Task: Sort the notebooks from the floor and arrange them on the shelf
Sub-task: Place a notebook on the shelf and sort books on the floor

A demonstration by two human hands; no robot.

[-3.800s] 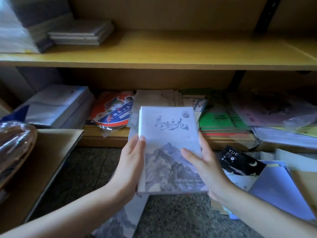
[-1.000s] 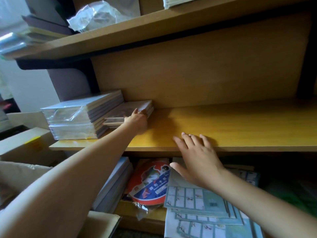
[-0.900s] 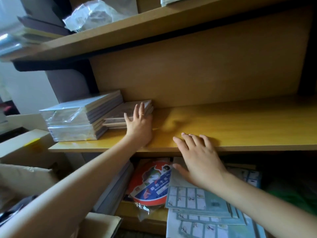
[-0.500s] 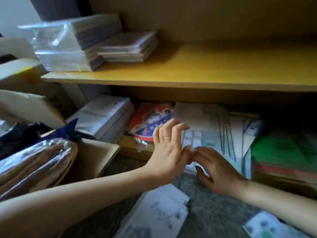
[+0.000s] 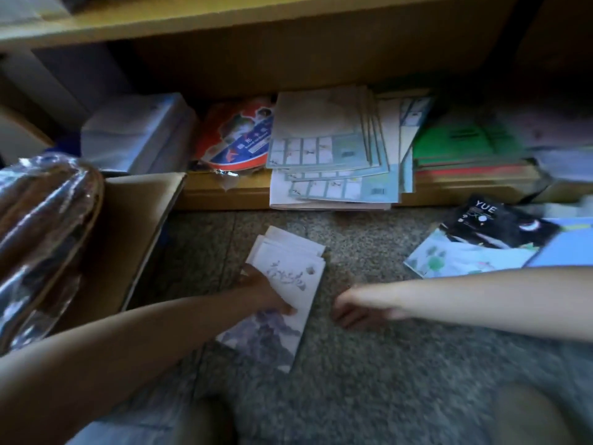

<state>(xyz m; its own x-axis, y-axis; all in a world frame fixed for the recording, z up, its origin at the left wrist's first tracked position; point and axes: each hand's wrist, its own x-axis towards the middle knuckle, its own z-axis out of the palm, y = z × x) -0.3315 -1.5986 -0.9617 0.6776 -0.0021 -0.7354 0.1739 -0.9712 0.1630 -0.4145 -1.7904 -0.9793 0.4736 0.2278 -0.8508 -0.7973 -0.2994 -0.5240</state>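
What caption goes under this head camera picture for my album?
Left hand touches the mountain-cover notebooks on the floor, right hand beside them.

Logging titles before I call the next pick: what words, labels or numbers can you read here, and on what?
"YUE": on the black notebook, at right; the smaller print below it is too small to read.
Brush characters on the mountain notebook: blurred, unreadable.
Print on the round red-and-blue pack: blurred.
Print on the grid sheets and green notebook: too small or blurred.
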